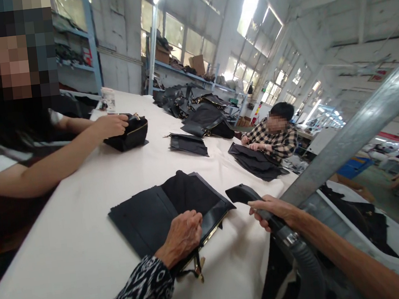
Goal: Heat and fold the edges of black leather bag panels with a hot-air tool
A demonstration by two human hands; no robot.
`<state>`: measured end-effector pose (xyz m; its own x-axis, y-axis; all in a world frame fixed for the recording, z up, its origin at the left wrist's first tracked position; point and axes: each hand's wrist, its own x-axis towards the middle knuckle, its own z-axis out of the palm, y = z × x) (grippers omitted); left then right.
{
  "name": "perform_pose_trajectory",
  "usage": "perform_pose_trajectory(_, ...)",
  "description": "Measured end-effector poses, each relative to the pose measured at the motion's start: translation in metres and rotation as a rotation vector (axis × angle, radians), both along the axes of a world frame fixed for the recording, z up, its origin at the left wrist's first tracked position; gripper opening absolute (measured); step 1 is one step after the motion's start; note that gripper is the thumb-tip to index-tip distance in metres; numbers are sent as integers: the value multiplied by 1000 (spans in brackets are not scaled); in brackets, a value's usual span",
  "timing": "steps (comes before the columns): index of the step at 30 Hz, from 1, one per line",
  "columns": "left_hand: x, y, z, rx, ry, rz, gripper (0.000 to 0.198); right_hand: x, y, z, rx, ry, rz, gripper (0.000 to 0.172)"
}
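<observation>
A black bag (pixel 149 214), opened out flat with a gold zipper along its near edge, lies on the white table in front of me. My left hand (pixel 185 232) is closed over that near edge, fingers curled against the fabric; the fingertips are hidden. Gold hardware on a strap (pixel 198 268) dangles just below the wrist. To the right, my right hand (pixel 272 211) grips a black vacuum hose handle (pixel 245 194), whose nozzle points left toward the bag without touching it. The ribbed hose (pixel 306 266) runs down from the handle.
The white table (pixel 69 239) reaches far ahead. At left a person handles a small black bag (pixel 128 133); farther off, another person handles a black piece (pixel 256 160). Black bags (pixel 203 116) are heaped at the back. A slanting metal post (pixel 347 134) stands at right beside a white bin (pixel 353 228).
</observation>
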<state>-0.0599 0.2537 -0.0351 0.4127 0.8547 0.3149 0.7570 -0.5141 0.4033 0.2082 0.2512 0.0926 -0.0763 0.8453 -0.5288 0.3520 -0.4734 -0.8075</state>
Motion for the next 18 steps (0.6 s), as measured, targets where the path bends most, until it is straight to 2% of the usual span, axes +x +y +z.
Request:
perform_pose_trajectory(4, -1, 1, -2, 8, -2, 8, 13, -7, -11, -13, -54, -43, 41, 33)
perform_pose_trajectory(9, -1, 1, -3, 8, -11, -4, 12, -19, 20, -36, -3, -60, 18, 32)
perform_pose_trajectory(12, -1, 0, -1, -3, -8, -6, 12, -13, 37, -33, 64, -46, -26, 34)
perform_pose_trajectory(14, 0, 0, 1, -14, 2, -5, 13, -5, 35, -25, 94, -23, -50, 34)
perform_pose_trajectory(18, 2, -4, 5, -5, 34, 8, 12, 7, -3, -15, 98, 18, -63, 35)
